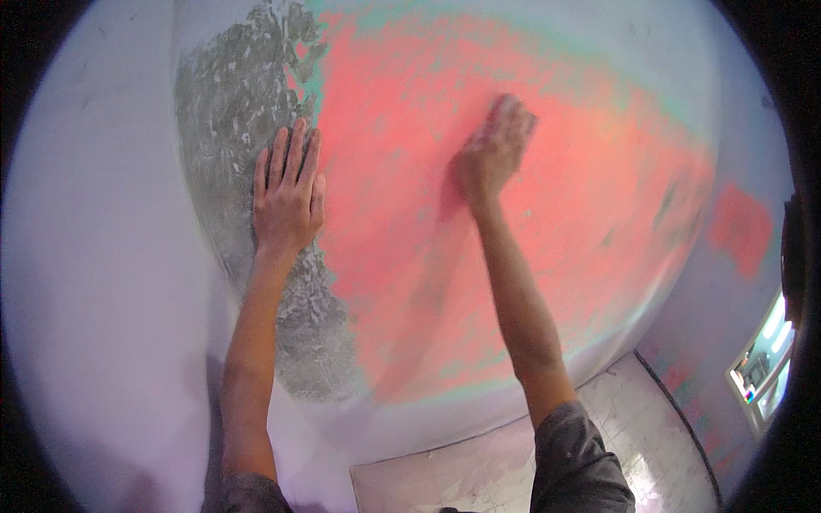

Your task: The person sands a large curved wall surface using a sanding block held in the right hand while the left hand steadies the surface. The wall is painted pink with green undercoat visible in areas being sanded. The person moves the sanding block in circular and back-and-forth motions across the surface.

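My left hand (pixel 288 205) lies flat against a grey, rough, scraped patch (pixel 224 115) of the wall, close to its edge with the pink area. Its fingers point up, slightly apart, and it holds nothing. My right hand (pixel 497 147) presses on the pink painted area (pixel 397 211) of the same wall, fingers bunched and blurred by motion. A dark edge shows beside its fingertips, but whether that is a thin sheet in the hand or only shadow, I cannot tell. Green (pixel 577 45) shows around the pink and in streaks through it.
A pale wall (pixel 115 224) meets the painted one at a corner on the left. Below lies a tiled floor (pixel 442 462) with whitish smears. At right, another wall bears a pink patch (pixel 741 231), and a bright glazed opening (pixel 766 359) stands lower down.
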Demonstrator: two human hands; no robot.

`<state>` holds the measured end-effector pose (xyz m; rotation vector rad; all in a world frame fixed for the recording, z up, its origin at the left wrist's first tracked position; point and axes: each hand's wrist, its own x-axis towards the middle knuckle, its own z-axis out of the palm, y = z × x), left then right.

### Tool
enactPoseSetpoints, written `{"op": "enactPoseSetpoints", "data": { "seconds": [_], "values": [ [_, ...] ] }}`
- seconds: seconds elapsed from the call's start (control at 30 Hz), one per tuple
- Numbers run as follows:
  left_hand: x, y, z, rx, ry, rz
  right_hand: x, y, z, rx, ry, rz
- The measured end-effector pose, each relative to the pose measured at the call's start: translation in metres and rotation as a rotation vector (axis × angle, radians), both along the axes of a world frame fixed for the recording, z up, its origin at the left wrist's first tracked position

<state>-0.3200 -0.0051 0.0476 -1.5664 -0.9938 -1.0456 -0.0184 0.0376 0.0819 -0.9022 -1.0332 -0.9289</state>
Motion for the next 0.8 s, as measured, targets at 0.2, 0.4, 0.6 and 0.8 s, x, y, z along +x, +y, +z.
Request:
{"op": "enactPoseSetpoints", "data": {
  "seconds": [0.2,0.4,0.6,0.8],
  "values": [
    [0.015,-0.003,0.012,0.03,-0.032,-0.04,-0.061,-0.034,-0.025,-0.241,-0.856,0.204],
    [0.018,0.002,0.026,0.048,0.022,0.024,0.069,-0.013,-0.009,-0.096,-0.344,-0.043],
    [0.02,0.002,0.021,0.039,0.001,0.045,0.019,0.001,-0.002,-0.018,-0.085,0.05],
    [0.019,0.004,0.021,0.024,-0.015,0.043,-0.037,-0.021,-0.021,-0.213,-0.889,0.171]
  ]
}}
